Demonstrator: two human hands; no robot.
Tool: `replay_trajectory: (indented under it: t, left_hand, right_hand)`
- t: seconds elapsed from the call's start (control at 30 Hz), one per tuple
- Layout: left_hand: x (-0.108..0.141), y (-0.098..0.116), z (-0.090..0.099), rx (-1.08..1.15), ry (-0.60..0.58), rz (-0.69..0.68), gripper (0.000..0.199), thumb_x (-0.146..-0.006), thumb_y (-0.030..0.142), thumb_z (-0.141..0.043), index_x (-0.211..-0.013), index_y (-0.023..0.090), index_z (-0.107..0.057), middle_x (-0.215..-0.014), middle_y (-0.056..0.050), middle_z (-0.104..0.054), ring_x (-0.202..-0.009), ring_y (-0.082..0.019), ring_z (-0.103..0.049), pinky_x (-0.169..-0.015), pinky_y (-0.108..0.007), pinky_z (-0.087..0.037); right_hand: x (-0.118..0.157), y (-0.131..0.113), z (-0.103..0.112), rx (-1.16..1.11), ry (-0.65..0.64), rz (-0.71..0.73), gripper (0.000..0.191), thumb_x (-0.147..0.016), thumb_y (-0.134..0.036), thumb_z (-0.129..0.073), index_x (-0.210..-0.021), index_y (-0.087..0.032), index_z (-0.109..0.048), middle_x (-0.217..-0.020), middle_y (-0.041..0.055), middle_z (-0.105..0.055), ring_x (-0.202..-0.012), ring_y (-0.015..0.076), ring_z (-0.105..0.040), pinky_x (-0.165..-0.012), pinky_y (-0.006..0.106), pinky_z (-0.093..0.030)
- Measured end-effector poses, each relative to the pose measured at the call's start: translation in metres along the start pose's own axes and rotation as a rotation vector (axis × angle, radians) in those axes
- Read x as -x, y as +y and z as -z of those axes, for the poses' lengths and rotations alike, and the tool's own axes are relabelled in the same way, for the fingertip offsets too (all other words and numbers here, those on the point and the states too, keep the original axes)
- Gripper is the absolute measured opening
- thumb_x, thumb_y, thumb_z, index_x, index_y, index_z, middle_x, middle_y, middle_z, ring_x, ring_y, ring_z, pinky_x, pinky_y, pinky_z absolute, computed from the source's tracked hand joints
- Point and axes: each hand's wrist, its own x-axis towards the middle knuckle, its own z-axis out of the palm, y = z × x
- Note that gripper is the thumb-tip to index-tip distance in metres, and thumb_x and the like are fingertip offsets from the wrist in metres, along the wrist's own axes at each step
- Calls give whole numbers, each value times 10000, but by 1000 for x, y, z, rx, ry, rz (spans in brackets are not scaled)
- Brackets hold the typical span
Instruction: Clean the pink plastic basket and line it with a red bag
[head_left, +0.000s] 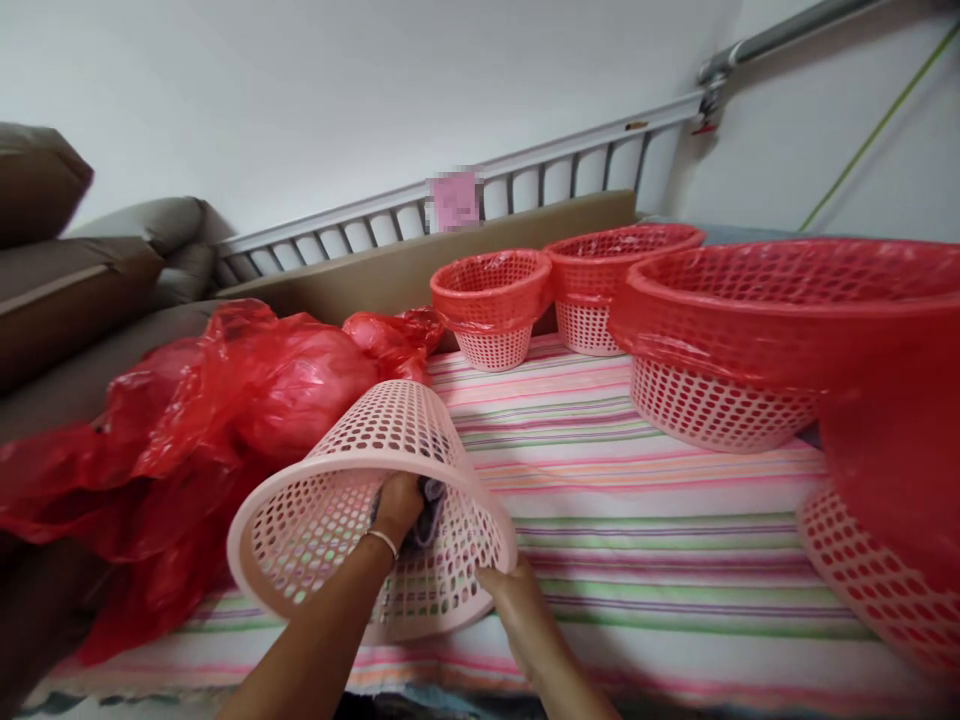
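A pale pink perforated plastic basket (pixel 390 425) lies tipped on its side on the striped sheet, its mouth towards me. My left hand (pixel 400 503), with a light bracelet at the wrist, reaches inside it. The fingers are closed on a dark purplish-grey cloth (pixel 427 515) against the inner wall; part of the cloth is hidden by the hand. My right hand (pixel 506 585) grips the basket's rim at the lower right, thumb inside and fingers out of sight behind the wall.
Crumpled red plastic bags (pixel 300 390) lie at the left, beside stacked brown cushions (pixel 67 300). Several pink baskets lined with red bags stand right and behind, including a small one (pixel 491 345) and a large one (pixel 720 405). A white radiator (pixel 525 190) runs along the wall.
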Motion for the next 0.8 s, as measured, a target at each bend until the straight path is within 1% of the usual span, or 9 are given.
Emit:
replay_trajectory:
  t: [0.1,0.2,0.3,0.4,0.5,0.57,0.6,0.7,0.8]
  left_hand:
    - [34,9,5,-56,-75,-72,514,-705,28,-455,-1171,176,-616,-1180,-90,-667,-1106,-267,-590,-972,-380,-433]
    - [83,17,10,-79,-145,-133,592,-682,16,-434,-1232,184,-577,-1192,-91,-659,-1071,-239,-616,-948,-334,-462]
    - [132,21,16,-88,-242,-203,708,-614,-21,-408,-1246,257,-564,-1203,-36,-655,-1087,-191,-607,-963,-284,-457]
    - [157,23,21,-130,-307,-252,793,-576,-38,-381,-1277,304,-526,-1263,-3,-613,-1143,-165,-566,-1007,-278,-423]
    - [143,26,28,-225,-319,-310,680,-661,-15,-377,-1227,307,-573,-1162,-6,-673,-1028,-161,-622,-936,-269,-477]
    - [114,25,33,-290,-276,-354,580,-717,14,-394,-1164,307,-618,-1116,12,-694,-994,-151,-632,-920,-256,-485]
    - [96,23,35,-304,-231,-357,555,-730,20,-404,-1154,303,-622,-1161,24,-674,-1052,-146,-606,-967,-253,-452]
    - [41,8,33,-336,-68,-258,601,-723,-22,-367,-1264,183,-530,-1312,-58,-567,-1234,-195,-470,-1096,-352,-316]
    - [9,-9,18,-346,-10,-175,546,-709,-20,-394,-1207,123,-564,-1250,-109,-606,-1220,-236,-484,-1097,-394,-306]
  right_hand:
    - [1,2,-2,-14,10,2,505,-506,-210,-502,-982,-150,-659,-766,45,-689,-742,248,-625,-669,326,-487]
    - [5,0,-3,-64,8,-11,475,-503,-213,-493,-944,-149,-657,-727,37,-677,-696,231,-618,-610,303,-486]
    - [12,-5,-3,-66,17,-30,412,-509,-220,-498,-883,-146,-653,-657,22,-649,-577,192,-579,-495,265,-447]
    - [18,-11,-3,-86,-23,-20,368,-509,-213,-507,-839,-140,-653,-639,20,-639,-527,168,-545,-460,254,-422]
    - [19,-15,-2,-111,-51,-48,325,-511,-208,-518,-796,-133,-655,-645,29,-647,-561,187,-566,-502,275,-447]
    - [18,-15,0,-102,-49,-52,309,-505,-191,-521,-777,-133,-656,-658,31,-655,-608,200,-587,-553,282,-462]
    - [17,-14,1,-90,-51,-45,314,-502,-182,-519,-779,-134,-657,-674,32,-661,-633,205,-595,-575,284,-465]
    - [13,-13,6,-75,-70,-21,373,-494,-173,-506,-831,-137,-662,-752,40,-682,-732,222,-611,-644,293,-474]
    - [12,-14,7,-15,-70,-5,400,-520,-182,-505,-888,-149,-659,-768,32,-681,-743,210,-605,-665,292,-471]
